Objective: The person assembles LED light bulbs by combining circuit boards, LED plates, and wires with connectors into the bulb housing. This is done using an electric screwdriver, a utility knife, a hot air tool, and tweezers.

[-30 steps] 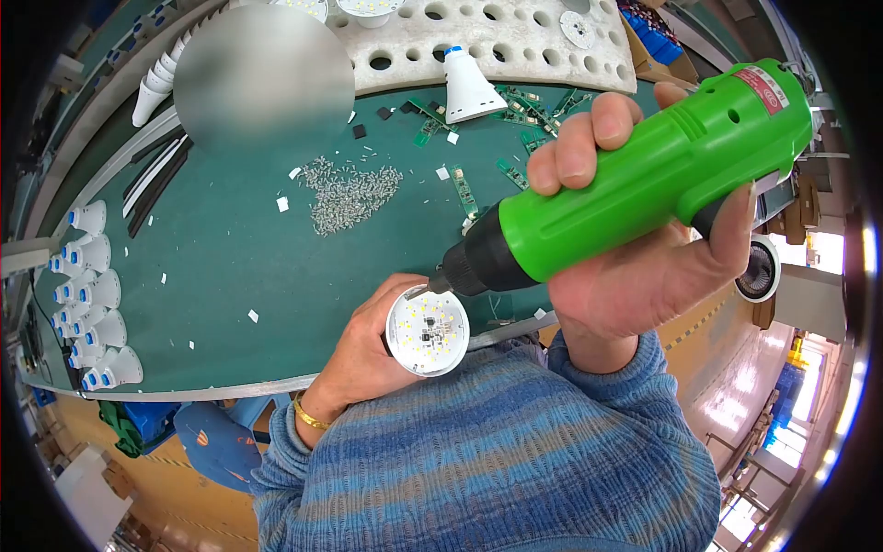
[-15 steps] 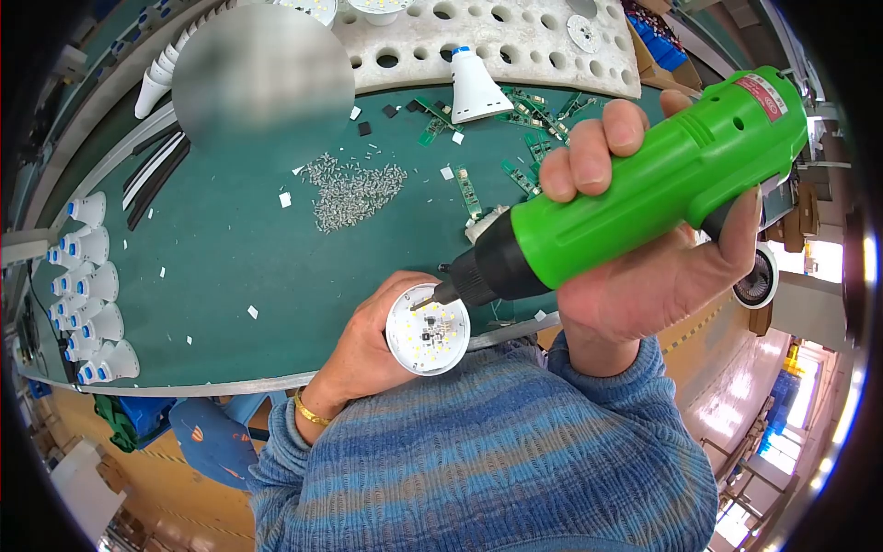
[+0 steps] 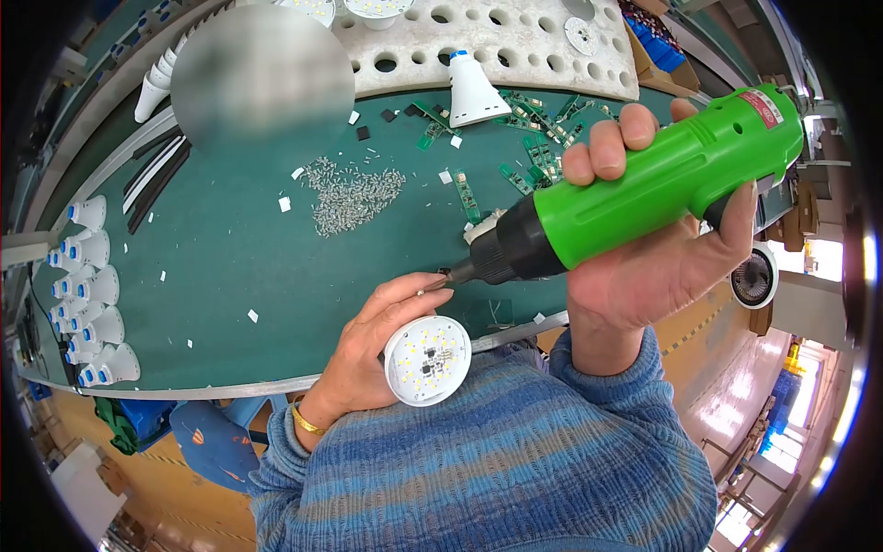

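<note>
In my left hand (image 3: 361,348) is a white LED bulb (image 3: 427,363), its open face with the round LED board turned up toward me. The fingertips of that hand reach above the bulb to the bit of a green electric screwdriver (image 3: 658,189). A tiny shiny thing, which looks like a screw, shows at the bit's tip by those fingers. My right hand (image 3: 658,271) is wrapped round the screwdriver's body, which slants down to the left. The bit is apart from the LED board.
A heap of small screws (image 3: 357,198) lies on the green bench (image 3: 230,276). Beyond are green circuit boards (image 3: 466,191), a white bulb housing (image 3: 473,92) and a foam tray with holes (image 3: 515,60). Several bulb housings (image 3: 99,322) line the left edge. A blurred disc hides the upper left.
The screwdriver has lifted off the LED board and shifted slightly right and up. My left hand has lowered the bulb and brought its fingertips to the bit.
</note>
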Tool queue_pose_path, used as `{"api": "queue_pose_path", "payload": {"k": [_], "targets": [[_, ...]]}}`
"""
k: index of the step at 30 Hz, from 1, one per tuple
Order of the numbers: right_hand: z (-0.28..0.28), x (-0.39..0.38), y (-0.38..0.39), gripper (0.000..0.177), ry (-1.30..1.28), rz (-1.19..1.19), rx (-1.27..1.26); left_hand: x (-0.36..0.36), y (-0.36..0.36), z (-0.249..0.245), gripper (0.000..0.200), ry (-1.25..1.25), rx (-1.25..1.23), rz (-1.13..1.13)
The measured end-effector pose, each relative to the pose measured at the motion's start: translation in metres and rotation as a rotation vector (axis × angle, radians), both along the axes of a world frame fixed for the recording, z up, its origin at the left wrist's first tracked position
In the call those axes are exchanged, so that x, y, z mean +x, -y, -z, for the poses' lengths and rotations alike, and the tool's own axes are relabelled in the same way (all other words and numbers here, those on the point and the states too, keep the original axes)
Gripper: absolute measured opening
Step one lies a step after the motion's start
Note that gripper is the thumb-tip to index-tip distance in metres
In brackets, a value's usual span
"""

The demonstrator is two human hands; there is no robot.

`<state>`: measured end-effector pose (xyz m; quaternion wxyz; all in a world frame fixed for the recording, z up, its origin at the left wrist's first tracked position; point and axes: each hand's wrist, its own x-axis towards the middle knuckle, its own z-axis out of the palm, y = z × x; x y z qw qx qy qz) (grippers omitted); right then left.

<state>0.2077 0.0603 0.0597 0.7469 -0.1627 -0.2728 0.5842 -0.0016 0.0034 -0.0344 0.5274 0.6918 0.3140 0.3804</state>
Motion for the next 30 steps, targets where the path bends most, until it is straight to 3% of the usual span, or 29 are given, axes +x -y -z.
{"api": "queue_pose_path", "payload": {"k": [30], "targets": [[0.0079, 0.0031, -0.0014, 0.056, 0.077, 0.013, 0.017, -0.0023, 0.0001, -0.0001, 0.071, -0.068, 0.042, -0.010]]}}
